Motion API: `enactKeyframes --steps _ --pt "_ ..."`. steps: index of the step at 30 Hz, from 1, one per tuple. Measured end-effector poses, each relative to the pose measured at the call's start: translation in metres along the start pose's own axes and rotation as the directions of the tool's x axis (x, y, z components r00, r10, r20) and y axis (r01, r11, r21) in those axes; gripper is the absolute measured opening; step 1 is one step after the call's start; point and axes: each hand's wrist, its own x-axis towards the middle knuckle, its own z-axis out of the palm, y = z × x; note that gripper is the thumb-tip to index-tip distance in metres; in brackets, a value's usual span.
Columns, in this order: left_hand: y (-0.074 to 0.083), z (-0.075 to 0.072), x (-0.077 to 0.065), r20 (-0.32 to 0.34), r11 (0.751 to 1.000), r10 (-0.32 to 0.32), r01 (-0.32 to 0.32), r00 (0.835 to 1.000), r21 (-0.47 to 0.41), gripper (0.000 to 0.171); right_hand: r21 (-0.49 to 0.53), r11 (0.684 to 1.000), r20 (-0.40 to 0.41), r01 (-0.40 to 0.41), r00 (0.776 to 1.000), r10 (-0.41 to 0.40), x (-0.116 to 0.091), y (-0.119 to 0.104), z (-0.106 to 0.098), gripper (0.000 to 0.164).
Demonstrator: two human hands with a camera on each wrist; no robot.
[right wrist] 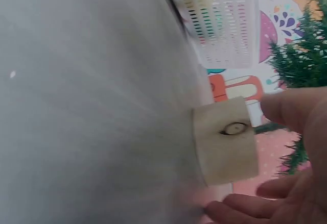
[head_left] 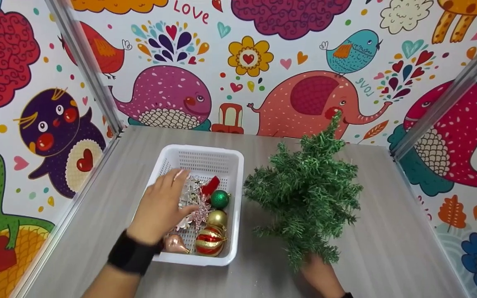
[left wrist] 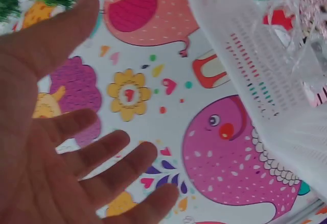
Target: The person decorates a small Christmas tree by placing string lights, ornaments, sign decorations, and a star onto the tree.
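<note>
Above the white plastic basket (head_left: 239, 194) is my left hand (head_left: 160, 209), fingers spread and holding nothing. Inside the basket lie a green ball (head_left: 220, 199), a gold ball (head_left: 218, 218), a red-and-gold striped ball (head_left: 210, 242), a rose-gold ornament (head_left: 175, 244), a red piece (head_left: 210, 186) and shiny silvery ornaments (head_left: 191, 196). To its right stands a small artificial Christmas tree (head_left: 309, 186). My right hand (head_left: 322, 275) is low at the tree's near side, partly hidden by branches. In the right wrist view its thumb and fingers stand apart beside the tree's wooden base (right wrist: 227, 152).
The grey table (head_left: 263, 281) is enclosed by panels printed with cartoon animals (head_left: 168, 91). Metal corner posts (head_left: 93, 70) rise at the back left and right. The basket and tree stand close side by side, branches reaching toward the basket's rim.
</note>
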Motion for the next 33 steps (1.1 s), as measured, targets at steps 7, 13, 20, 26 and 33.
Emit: enactKeyframes --steps 7,13,20,26,33 --pt "-0.028 0.047 0.041 0.265 0.997 -0.056 0.067 0.963 -0.032 0.110 0.106 0.991 0.105 -0.077 0.992 0.066 -0.023 -0.031 -0.014 0.055" --pt "-0.042 0.076 0.047 0.423 0.993 -0.093 0.112 0.901 -0.020 0.116 0.242 0.970 0.166 -0.011 0.986 -0.030 -0.025 -0.035 -0.012 0.071" --pt "-0.046 0.092 0.046 0.486 0.997 -0.039 0.068 0.873 -0.043 0.110 0.323 0.945 0.117 0.062 0.988 -0.104 -0.032 -0.043 -0.004 0.066" --pt "-0.046 0.091 0.048 0.455 0.999 0.011 0.010 0.890 -0.043 0.079 0.351 0.929 0.099 0.116 0.982 -0.160 -0.031 -0.044 -0.003 0.054" --pt "-0.047 0.096 0.053 0.406 0.998 0.063 -0.070 0.912 0.002 0.046 0.347 0.915 0.058 0.207 0.969 -0.241 -0.030 -0.043 -0.002 0.041"
